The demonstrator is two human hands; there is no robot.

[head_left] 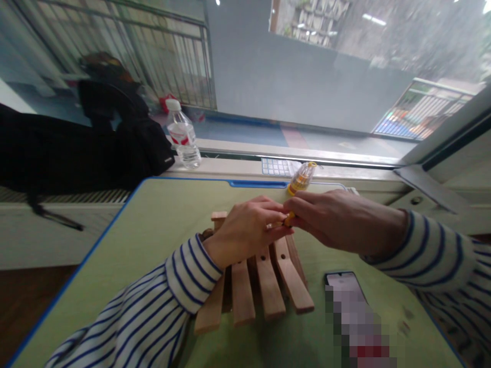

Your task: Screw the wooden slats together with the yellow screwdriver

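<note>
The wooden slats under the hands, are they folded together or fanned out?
Fanned out. The wooden slats converge under the left hand and splay apart toward their free ends, with gaps between them.

Two hands (247,230) (332,220), perhaps four wooden slats (269,289), one water bottle (184,135), one yellow bottle (302,179), one phone (341,281)

The sleeves (153,306) were white with navy stripes. The table (153,225) was green with a blue edge; the wooden slats (268,286) were light tan. The small piece (289,219) was orange.
</note>
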